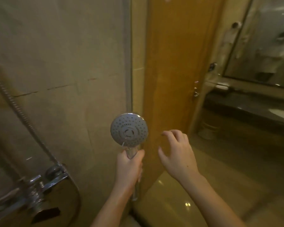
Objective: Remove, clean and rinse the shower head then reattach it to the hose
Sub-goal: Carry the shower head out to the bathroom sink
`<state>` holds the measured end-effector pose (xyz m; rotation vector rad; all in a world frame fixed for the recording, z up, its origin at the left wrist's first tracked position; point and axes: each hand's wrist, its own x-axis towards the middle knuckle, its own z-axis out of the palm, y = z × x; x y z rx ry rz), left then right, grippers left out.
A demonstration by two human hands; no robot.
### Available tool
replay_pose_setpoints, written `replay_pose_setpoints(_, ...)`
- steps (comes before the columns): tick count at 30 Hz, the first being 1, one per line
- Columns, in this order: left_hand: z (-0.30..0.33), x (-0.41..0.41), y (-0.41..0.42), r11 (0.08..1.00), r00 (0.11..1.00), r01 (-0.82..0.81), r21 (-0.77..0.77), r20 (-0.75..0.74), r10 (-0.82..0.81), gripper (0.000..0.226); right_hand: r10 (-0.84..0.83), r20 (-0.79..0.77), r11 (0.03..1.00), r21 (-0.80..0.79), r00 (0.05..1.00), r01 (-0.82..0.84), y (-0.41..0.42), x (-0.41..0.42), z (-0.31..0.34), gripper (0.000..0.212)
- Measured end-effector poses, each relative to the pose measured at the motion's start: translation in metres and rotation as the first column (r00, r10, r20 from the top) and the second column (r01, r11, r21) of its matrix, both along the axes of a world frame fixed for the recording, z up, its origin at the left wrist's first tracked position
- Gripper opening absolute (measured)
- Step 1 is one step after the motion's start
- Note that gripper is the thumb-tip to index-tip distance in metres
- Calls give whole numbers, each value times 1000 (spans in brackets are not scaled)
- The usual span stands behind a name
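Shower head up, face toward the camera.
Left hand grips the handle of the shower head, held upright before the tiled wall; right hand hovers beside it, fingers loose, holding nothing.

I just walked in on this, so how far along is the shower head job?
Done: the shower head is off its holder, spray face toward the camera. In hand: the left hand grips its handle; the right hand hovers open beside it. Whether the hose is still attached is hidden. No cleaning or rinsing shows, so that and reattaching seem left.
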<state>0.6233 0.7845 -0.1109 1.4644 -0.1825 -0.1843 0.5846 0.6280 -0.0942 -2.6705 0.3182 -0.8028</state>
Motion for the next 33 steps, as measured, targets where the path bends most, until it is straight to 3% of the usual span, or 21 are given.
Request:
replay_pose_setpoints(7,-36,-64,-16,926,930,366,90,-52,-363,36,-395,-73,917,26,916,398,8,-124,-33,46)
replay_pose_setpoints(15,-41,-153,-60,674,683,728,126,-45,-729,29,-704,-100,702,47,703,710,16,-255,-34,45)
replay_pose_setpoints(26,-28,-257,-154,449,454,885,121,-13,-891,35,-893,-103,431,84,438,898,-17,-383,-30,43)
replay_pose_setpoints(33,-42,-292,-214,415,421,899,138,-22,-907,32,-901,-104,403,156,420,902,-73,-411,-53,43)
